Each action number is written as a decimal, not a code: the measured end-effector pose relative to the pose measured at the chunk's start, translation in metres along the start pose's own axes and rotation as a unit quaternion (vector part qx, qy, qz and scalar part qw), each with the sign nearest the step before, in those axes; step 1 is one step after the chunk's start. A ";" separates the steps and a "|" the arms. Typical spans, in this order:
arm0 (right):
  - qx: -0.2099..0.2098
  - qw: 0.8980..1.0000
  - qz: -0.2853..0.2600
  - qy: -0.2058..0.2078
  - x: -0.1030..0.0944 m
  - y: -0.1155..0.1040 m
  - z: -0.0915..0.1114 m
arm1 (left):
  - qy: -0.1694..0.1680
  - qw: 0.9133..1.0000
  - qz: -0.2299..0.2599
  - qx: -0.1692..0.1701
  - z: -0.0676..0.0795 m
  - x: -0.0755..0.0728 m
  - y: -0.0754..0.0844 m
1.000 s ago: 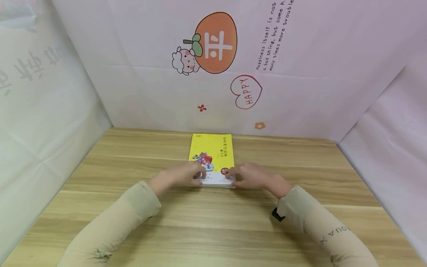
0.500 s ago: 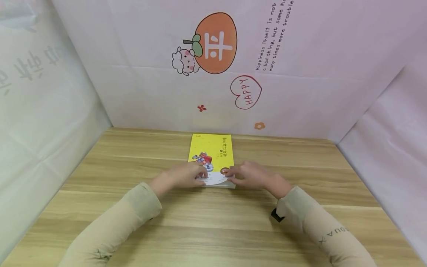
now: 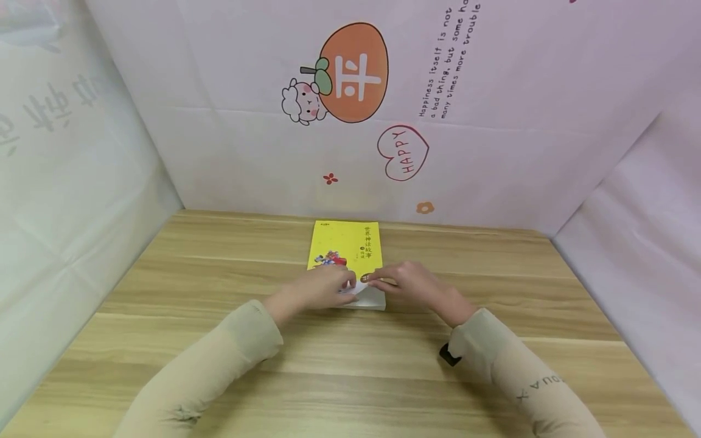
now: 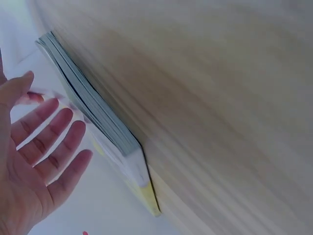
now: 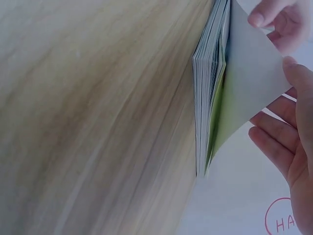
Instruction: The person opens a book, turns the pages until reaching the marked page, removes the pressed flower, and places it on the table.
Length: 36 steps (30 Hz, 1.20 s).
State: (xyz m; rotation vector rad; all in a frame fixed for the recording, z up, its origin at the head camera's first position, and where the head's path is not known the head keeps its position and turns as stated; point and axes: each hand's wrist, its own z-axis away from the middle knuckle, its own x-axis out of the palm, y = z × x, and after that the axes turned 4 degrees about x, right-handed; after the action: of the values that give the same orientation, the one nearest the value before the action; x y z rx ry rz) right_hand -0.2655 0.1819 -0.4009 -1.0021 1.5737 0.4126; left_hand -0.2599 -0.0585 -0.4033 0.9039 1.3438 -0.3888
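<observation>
A yellow paperback book (image 3: 347,243) with a white lower band lies on the table, its front cover lifted at the near right corner. In the right wrist view, the raised cover (image 5: 254,68) shows its pale inner side, with page edges (image 5: 208,83) beside it. My right hand (image 3: 411,283) pinches that corner between thumb and fingers. Close to the cover's near edge is my left hand (image 3: 325,287), its fingers (image 4: 54,134) loosely extended in the left wrist view. Whether the left fingertips touch the cover is unclear. The left hand hides part of the cover picture.
The wood-grain table (image 3: 339,377) runs back to a printed white cloth wall (image 3: 246,158) just behind the book. Plain cloth stands at the left and right sides.
My right hand has lifted the cover's near right corner, baring the white page below. The left hand has shifted rightward along the book's near edge.
</observation>
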 end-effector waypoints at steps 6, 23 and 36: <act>-0.002 0.999 0.022 0.036 0.000 -0.003 0.001 | 0.044 0.998 -0.034 -0.006 -0.010 0.003 0.011; -0.013 0.986 0.060 0.155 0.000 -0.002 0.007 | 0.085 0.994 -0.063 -0.041 -0.010 0.002 0.019; 0.071 0.996 0.047 -0.005 -0.001 -0.010 0.008 | 0.123 0.989 -0.042 -0.071 0.003 -0.008 0.011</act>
State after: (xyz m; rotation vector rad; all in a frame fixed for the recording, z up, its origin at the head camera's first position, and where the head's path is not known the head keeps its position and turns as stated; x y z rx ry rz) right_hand -0.2530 0.1827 -0.3994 -0.8183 1.6212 0.3639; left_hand -0.2520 -0.0557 -0.3916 0.7964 1.6181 -0.2477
